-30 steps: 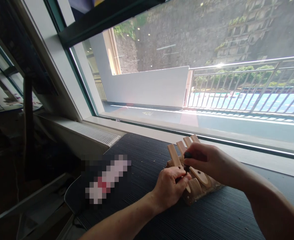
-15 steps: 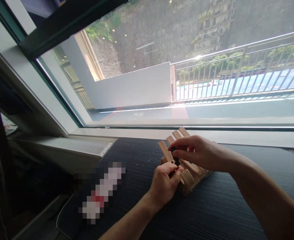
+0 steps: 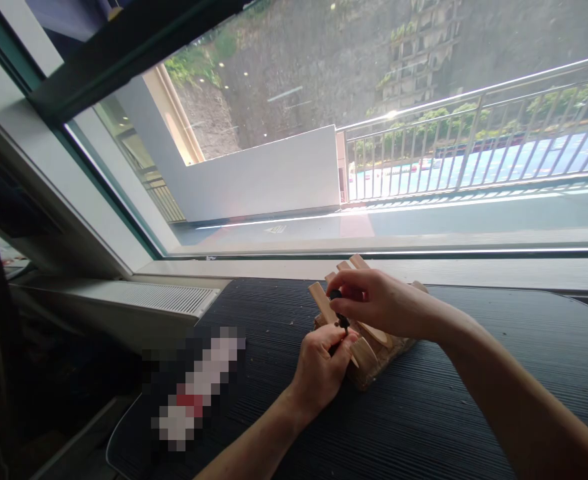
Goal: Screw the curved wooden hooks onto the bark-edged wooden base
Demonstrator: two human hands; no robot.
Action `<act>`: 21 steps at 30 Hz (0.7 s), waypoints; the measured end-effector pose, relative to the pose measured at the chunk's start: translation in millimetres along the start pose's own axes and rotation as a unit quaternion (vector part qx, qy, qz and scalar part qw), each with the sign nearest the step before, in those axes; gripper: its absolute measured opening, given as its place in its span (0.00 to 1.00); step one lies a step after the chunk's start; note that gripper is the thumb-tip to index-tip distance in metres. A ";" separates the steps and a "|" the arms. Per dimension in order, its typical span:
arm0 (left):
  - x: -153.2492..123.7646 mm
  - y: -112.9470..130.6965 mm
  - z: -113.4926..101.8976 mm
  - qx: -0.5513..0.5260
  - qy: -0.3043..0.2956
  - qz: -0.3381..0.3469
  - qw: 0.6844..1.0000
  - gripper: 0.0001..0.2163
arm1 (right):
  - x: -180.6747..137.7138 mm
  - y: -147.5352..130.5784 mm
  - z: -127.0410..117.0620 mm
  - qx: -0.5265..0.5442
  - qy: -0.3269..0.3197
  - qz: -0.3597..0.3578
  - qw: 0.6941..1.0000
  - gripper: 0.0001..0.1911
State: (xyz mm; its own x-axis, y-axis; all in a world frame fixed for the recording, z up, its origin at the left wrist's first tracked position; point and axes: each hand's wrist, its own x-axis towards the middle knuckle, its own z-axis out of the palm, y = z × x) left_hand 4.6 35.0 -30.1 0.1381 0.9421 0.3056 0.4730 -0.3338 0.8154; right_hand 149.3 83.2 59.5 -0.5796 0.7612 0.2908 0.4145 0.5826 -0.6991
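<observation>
My right hand (image 3: 369, 300) is closed in a pinch round the top of a small black-handled tool (image 3: 343, 319), which stands nearly upright. My fingers cover part of it, so its exact kind is unclear. Just below, my left hand (image 3: 321, 367) has thumb and forefinger pressed together at the tool's lower end, with something dark and small between them that I cannot make out. Both hands are over a wooden piece (image 3: 367, 357) with a rough, bark-like base. Several pale wooden slats (image 3: 323, 301) stick up from it at a slant, partly hidden by my hands.
The wooden piece rests on a dark ribbed tabletop (image 3: 424, 413) with small crumbs on it. A blurred-out long pale object (image 3: 201, 387) lies at the left. Behind the table are a white sill (image 3: 254, 268) and large window; a vented panel (image 3: 169, 297) stands to the left.
The whole scene has shifted slightly left as my head turned. Both hands keep their places at the tool, and the right hand's grip looks slightly altered.
</observation>
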 end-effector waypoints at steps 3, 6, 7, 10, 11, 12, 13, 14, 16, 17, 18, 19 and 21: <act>-0.4 -2.0 -0.6 0.004 -0.004 0.007 1.000 0.13 | -2.8 -6.1 -2.8 -0.006 -0.017 0.007 1.000 0.13; -1.1 -4.5 -0.3 0.010 -0.005 0.009 1.000 0.13 | -3.9 -10.7 -5.3 0.006 -0.025 0.019 0.999 0.14; -1.3 -5.1 0.0 0.010 -0.003 0.009 1.000 0.14 | -3.8 -11.4 -5.8 0.011 -0.027 0.018 0.999 0.14; -1.9 -5.3 1.3 0.003 0.002 0.009 1.000 0.14 | -2.6 -11.1 -6.2 0.019 -0.028 0.010 0.999 0.14; -2.1 -4.9 1.6 0.001 0.003 0.008 1.000 0.14 | -2.2 -10.5 -6.1 0.019 -0.028 0.010 0.999 0.13; -2.3 -4.4 1.8 0.000 0.005 0.008 1.000 0.14 | -1.9 -9.9 -5.9 0.019 -0.028 0.009 0.999 0.13; -2.4 -3.9 1.9 -0.001 0.005 0.007 1.000 0.14 | -1.6 -9.1 -5.6 0.019 -0.029 0.009 0.999 0.13; -2.5 -3.4 1.9 -0.001 0.005 0.007 1.000 0.14 | -1.3 -8.4 -5.2 0.019 -0.028 0.008 0.999 0.12; -2.5 -2.6 1.7 -0.002 0.005 0.007 1.000 0.14 | -0.8 -7.0 -4.4 0.023 -0.028 0.007 0.999 0.11; -2.4 -2.3 1.4 -0.001 0.004 0.007 1.000 0.14 | -0.5 -6.5 -4.1 0.024 -0.028 0.008 0.999 0.11; -2.2 -2.2 1.2 0.002 0.002 0.006 1.000 0.14 | -0.3 -6.2 -3.8 0.024 -0.030 0.012 0.999 0.10; -1.9 -2.3 0.9 0.006 0.001 0.005 1.000 0.13 | -0.3 -6.1 -3.6 0.021 -0.032 0.016 0.999 0.10; -1.2 -2.5 0.3 0.010 -0.003 0.008 1.000 0.13 | -0.6 -6.9 -3.7 0.003 -0.029 0.023 0.999 0.10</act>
State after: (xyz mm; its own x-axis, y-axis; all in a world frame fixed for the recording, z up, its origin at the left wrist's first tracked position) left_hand 3.5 34.7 -32.7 0.1497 0.9371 0.3153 0.4889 -0.3474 0.8002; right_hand 149.4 79.7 66.6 -0.6000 0.7689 0.2207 0.4364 0.5458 -0.7153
